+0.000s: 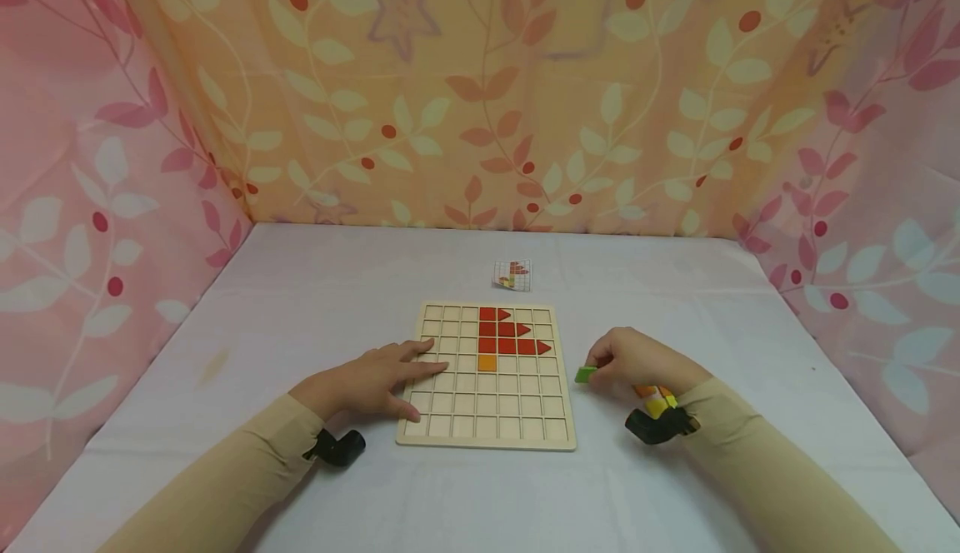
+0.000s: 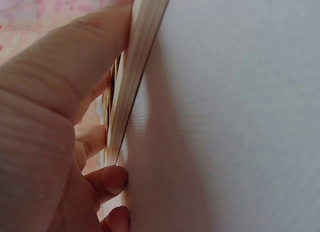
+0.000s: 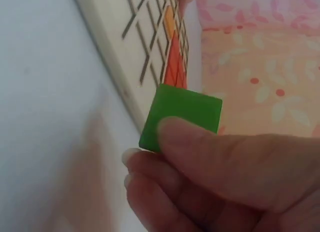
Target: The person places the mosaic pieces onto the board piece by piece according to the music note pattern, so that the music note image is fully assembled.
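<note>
A wooden grid board lies on the table, with red square and pointed tiles in its upper rows and one orange square tile below them. My left hand rests spread on the board's left edge, thumb and fingers reaching over the rim. Just off the board's right side, my right hand pinches a green square tile between thumb and fingers. In the right wrist view the tile overlaps the board's edge.
Behind the board lies a small printed pattern card. Several orange and yellow tiles are beside the right wrist, partly hidden by it. Patterned curtains enclose the table's back and sides. A black wrist mount hangs below each cuff.
</note>
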A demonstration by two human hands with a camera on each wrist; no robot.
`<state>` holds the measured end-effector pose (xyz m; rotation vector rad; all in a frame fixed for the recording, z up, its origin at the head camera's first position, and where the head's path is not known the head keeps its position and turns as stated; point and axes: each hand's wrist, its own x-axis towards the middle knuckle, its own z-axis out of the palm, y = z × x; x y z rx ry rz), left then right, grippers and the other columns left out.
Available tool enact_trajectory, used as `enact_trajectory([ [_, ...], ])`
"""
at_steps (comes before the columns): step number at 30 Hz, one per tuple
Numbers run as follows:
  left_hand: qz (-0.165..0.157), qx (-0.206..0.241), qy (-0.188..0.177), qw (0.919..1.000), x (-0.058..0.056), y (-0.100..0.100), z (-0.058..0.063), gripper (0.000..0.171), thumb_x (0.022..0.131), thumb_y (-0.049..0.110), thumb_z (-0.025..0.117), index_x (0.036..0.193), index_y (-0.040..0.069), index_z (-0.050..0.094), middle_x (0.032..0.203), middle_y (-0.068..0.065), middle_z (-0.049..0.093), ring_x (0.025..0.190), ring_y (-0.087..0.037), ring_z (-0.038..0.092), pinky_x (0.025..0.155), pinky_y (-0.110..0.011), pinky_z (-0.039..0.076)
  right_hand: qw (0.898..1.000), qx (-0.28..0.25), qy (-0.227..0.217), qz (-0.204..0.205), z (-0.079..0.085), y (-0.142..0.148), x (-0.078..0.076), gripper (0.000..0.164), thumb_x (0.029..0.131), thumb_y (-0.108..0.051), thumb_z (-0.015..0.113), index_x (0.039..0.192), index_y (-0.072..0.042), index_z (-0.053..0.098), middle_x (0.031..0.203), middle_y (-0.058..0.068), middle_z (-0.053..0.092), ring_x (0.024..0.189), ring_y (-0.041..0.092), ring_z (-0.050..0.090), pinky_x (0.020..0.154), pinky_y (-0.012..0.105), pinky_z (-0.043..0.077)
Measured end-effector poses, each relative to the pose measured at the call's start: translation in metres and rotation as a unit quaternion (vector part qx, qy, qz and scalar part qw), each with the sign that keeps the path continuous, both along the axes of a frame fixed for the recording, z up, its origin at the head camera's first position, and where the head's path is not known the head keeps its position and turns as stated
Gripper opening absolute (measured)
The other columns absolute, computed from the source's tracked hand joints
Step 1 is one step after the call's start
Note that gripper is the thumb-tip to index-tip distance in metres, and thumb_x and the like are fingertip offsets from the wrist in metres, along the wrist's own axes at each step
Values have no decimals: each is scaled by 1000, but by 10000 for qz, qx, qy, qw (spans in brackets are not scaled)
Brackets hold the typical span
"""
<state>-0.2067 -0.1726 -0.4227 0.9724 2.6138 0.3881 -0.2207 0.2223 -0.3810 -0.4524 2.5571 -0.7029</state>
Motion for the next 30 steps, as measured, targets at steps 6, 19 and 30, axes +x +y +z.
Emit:
enact_trajectory([
  [6, -28, 27, 17, 10000, 0, -1, 0, 78, 74, 62, 60, 141, 42, 27, 153, 3, 11, 136, -30, 17, 103, -53, 20, 9982, -316, 455, 228, -1, -20, -9, 10, 86, -20, 64, 80, -16, 72, 73, -3, 60, 67, 14, 47, 58, 28, 37],
  [19, -65, 34, 13, 10000, 1, 0, 3, 78, 74, 61, 60, 142, 39, 28, 153, 0, 12, 136, -32, 18, 102, -54, 21, 9924, -845, 782, 438, -6, -74, -12, 8, 81, -16, 69, 73, -17, 69, 71, -6, 60, 68, 13, 49, 62, 28, 42],
  [30, -91, 56, -21, 9999, 0, 0, 3, 77, 75, 60, 60, 142, 40, 27, 153, 1, 11, 135, -31, 19, 102, -53, 22, 9884, -1011, 1057, 414, -18, -110, -9, 12, 77, -13, 73, 69, -17, 65, 68, -9, 60, 66, 10, 51, 62, 26, 44],
])
